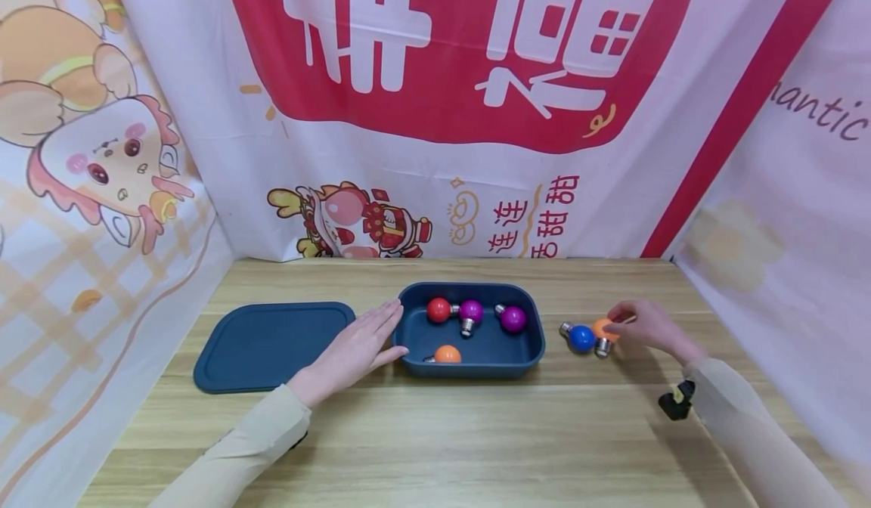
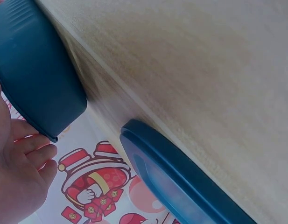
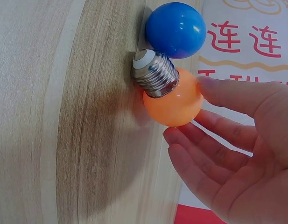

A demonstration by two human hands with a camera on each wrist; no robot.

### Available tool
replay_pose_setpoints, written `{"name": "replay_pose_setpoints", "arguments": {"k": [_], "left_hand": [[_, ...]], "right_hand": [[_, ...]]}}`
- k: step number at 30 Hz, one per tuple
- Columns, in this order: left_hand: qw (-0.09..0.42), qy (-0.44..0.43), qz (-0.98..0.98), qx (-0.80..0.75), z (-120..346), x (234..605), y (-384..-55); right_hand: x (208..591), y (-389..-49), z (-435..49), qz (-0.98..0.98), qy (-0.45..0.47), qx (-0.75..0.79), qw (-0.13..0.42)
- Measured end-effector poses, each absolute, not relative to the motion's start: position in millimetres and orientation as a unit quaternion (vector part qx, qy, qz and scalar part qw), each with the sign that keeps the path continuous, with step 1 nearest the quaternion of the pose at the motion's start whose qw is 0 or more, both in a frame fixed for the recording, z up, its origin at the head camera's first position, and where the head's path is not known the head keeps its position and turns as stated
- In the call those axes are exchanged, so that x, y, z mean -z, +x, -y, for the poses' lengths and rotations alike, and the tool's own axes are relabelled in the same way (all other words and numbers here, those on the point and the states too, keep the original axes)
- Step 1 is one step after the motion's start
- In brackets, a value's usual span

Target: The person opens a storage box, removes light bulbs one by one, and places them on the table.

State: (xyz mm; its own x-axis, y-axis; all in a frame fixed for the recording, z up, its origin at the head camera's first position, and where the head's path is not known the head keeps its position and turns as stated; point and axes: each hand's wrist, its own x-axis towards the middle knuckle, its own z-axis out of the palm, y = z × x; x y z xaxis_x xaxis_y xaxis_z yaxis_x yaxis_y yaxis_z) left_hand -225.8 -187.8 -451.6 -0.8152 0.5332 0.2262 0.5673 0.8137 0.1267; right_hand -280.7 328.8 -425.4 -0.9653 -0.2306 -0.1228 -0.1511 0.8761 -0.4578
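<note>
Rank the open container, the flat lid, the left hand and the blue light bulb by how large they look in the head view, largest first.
1. Open container and flat lid: too alike to rank against each other.
2. Left hand.
3. Blue light bulb.

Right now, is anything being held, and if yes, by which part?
The right hand pinches an orange bulb, beside the blue one, by its globe, not its metal base. The left hand only touches the box.

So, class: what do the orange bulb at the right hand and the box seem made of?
Orange bulb: plastic or coated glass, unclear which; smooth, faint highlights. Its screw base: apparently shiny metal, silvery threads. Box: probably matt plastic, smooth even walls.
</note>
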Motion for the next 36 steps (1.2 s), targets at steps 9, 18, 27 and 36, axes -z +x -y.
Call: {"name": "replay_pose_setpoints", "arguments": {"k": [9, 18, 27, 36], "left_hand": [[0.087, -0.287, 0.949, 0.098, 187.0, 450.0, -225.1], [0.088, -0.288, 0.949, 0.098, 186.6, 450.4, -225.2], [0.09, -0.288, 0.948, 0.097, 186.6, 450.8, -225.8], [0.091, -0.289, 0.948, 0.097, 187.3, 452.5, -227.3]], "right_hand": [[423.7, -279.4, -330.0, -0.964, -0.094, 0.23, 0.091], [419.9, -280.0, -332.1, -0.965, -0.106, 0.227, 0.079], [406.5, -282.5, -326.6, -0.961, -0.136, 0.235, 0.053], [381.7, -282.5, -300.0, -0.965, -0.126, 0.218, 0.07]]}}
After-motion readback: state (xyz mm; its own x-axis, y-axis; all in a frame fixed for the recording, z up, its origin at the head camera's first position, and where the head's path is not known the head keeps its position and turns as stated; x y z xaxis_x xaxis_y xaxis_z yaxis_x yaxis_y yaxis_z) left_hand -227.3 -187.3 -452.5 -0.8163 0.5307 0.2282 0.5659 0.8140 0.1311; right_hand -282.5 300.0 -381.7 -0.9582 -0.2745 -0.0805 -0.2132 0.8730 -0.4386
